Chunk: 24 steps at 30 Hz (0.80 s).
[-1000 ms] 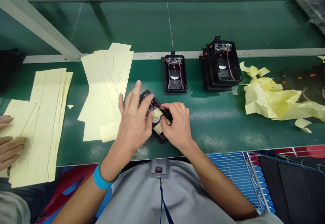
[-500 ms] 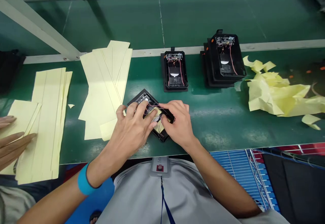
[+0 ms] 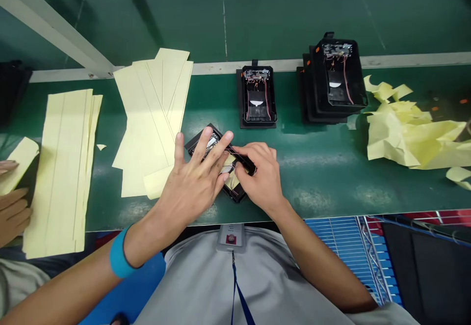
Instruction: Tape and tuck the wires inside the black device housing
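Left hand (image 3: 191, 187) splayed open, pressing down on black device casing (image 3: 206, 141); right hand (image 3: 263, 177) pinching thin red wires (image 3: 239, 154) over casing, which lies under both hands on green bench (image 3: 312, 187). Left of grip: yellow paper strips (image 3: 150, 119), co-worker's hand (image 3: 13, 217) beyond. Right: black casing (image 3: 258, 96), stacked black casings (image 3: 336, 77), crumpled yellow paper (image 3: 405, 138).

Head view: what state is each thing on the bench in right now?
left hand, fingers spread over the housing
right hand, curled over the red wires, grip unclear
black housing under the hands, open side up, holding yellow paper
middle black housing, open side up on a black mat
stacked black housings, piled, top one open side up
fanned yellow sheets, flat, overlapping
crumpled yellow paper, loose heap
co-worker's hands, beside yellow strips
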### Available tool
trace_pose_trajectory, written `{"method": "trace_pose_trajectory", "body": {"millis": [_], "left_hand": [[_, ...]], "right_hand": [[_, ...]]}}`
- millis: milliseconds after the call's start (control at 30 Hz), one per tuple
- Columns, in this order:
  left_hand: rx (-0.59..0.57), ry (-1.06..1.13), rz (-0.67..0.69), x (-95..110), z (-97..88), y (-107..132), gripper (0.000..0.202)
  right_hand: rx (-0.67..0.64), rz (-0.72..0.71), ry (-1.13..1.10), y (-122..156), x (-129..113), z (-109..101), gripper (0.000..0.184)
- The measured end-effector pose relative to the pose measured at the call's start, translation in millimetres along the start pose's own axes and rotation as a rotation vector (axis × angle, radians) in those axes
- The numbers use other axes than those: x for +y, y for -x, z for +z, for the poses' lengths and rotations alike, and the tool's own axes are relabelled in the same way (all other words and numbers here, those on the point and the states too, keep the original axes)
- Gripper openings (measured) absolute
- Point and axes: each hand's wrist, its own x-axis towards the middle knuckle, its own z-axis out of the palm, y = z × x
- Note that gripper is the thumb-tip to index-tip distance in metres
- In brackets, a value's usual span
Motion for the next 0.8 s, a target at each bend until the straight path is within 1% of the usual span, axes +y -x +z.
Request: {"method": "trace_pose_trajectory", "body": {"millis": [133, 233, 433, 667, 800], "left_hand": [[0.005, 0.059, 0.015, -2.0, 0.2, -6.0, 0.046], [0.001, 0.04, 0.039, -5.5, 0.0, -9.5, 0.045], [-0.023, -0.002, 0.053, -7.3, -0.7, -1.8, 0.051], [-0.028, 0.017, 0.033, -6.4, 2.5, -2.5, 0.046], [-0.019, 0.026, 0.067, -8.4, 0.6, -1.3, 0.046]], "right_hand": [[-0.015, -0.006, 0.0, -0.4, -0.2, -1.5, 0.033], [-0.023, -0.016, 0.005, -0.7, -0.6, -1.8, 0.032], [-0.013, -0.003, 0.014, 0.0, -2.2, -0.1, 0.035], [-0.04, -0.008, 0.011, 0.5, -1.2, -1.8, 0.034], [-0.028, -0.006, 0.02, 0.7, -0.7, -0.4, 0.033]]}}
